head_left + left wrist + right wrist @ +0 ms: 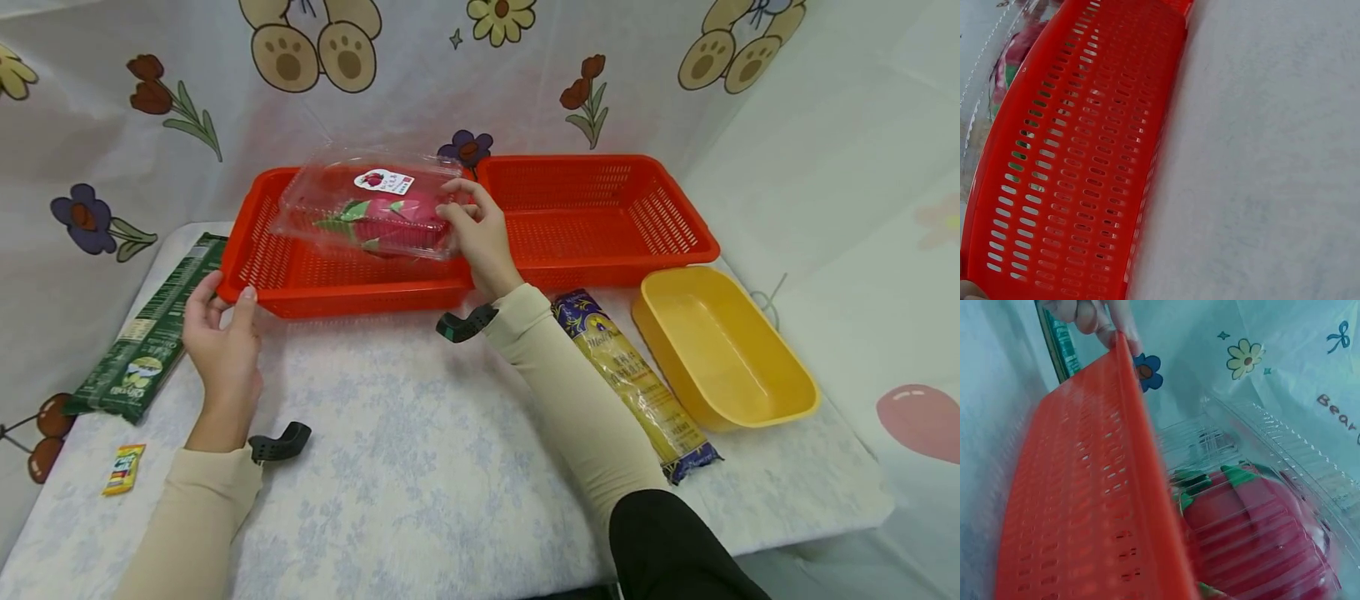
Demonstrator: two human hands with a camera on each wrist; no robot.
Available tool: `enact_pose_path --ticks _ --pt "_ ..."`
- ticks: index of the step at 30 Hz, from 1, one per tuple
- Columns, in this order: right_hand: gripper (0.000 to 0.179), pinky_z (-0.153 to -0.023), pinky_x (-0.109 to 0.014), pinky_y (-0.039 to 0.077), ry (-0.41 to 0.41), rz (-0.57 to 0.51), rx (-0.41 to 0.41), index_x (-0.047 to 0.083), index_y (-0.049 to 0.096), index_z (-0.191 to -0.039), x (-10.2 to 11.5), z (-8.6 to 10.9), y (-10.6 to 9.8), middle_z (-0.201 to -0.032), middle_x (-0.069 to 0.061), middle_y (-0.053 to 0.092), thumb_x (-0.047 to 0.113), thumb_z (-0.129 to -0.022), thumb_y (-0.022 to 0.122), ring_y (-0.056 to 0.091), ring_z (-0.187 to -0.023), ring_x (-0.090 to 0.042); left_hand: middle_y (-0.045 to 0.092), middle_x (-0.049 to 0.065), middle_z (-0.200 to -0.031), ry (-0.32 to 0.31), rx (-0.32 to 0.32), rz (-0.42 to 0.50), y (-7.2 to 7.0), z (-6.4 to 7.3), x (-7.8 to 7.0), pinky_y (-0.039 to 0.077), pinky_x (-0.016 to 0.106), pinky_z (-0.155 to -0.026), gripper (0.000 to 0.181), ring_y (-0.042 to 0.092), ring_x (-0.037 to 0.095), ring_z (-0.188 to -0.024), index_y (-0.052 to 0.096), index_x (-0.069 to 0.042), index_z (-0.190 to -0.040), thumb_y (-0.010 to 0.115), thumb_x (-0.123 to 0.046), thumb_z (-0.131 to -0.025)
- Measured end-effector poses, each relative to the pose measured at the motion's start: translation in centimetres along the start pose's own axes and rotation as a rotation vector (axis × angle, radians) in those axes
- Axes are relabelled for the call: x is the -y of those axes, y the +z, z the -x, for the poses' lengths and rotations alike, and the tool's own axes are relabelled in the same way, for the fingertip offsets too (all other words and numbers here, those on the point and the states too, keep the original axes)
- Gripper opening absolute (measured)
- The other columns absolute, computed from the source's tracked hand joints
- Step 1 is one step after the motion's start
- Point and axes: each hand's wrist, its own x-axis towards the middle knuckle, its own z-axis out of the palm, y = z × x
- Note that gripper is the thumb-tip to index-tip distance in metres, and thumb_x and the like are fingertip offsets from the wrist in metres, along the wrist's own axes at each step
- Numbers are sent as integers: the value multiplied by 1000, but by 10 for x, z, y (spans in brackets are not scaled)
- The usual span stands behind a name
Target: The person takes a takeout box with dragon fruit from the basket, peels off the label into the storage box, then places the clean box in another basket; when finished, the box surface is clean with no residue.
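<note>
A clear plastic box [311, 197] with a white label holds a pink dragon fruit [397, 218] with green scales. My right hand [480, 233] pinches the box at its right end, over the left red basket [352, 300]. At that basket's front left corner, my left hand [228, 350] grips the rim between thumb and fingers. The right wrist view shows the left fingers [1125, 325] at the rim and the dragon fruit [1247, 528] inside the box. Only a bit of the left hand shows in the left wrist view, at the lower left corner.
Another red basket [585, 271] stands to the right. A yellow tub [727, 350] and a gold noodle packet [633, 379] lie at the right. On the left are a long green packet [150, 333] and a small yellow sachet [123, 469]. A printed curtain hangs behind.
</note>
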Motion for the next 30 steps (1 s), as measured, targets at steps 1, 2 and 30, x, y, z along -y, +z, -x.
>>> enact_pose_path --ticks 1,2,30 --pt "20 -53 -26 49 -8 -4 -10 21 65 -119 1 3 0 -84 -9 53 17 -100 66 42 -54 -19 55 5 -129 0 0 -1 0 0 0 34 17 -50 56 38 16 -70 52 -20 -145 74 -18 -94" --pt "19 -52 -25 48 -16 -9 -22 22 64 -118 3 6 0 -83 -9 53 17 -99 66 42 -54 -19 55 5 -129 1 0 0 0 0 0 34 17 -50 56 38 16 -69 52 -20 -145 75 -19 -94" --pt "20 -64 -26 53 -125 -155 -92 17 63 -112 30 115 -28 -95 -6 56 11 -92 63 55 -84 -18 53 3 -132 -47 -34 6 1 -1 -6 49 11 -69 53 51 11 -98 55 -21 -143 74 -14 -94"
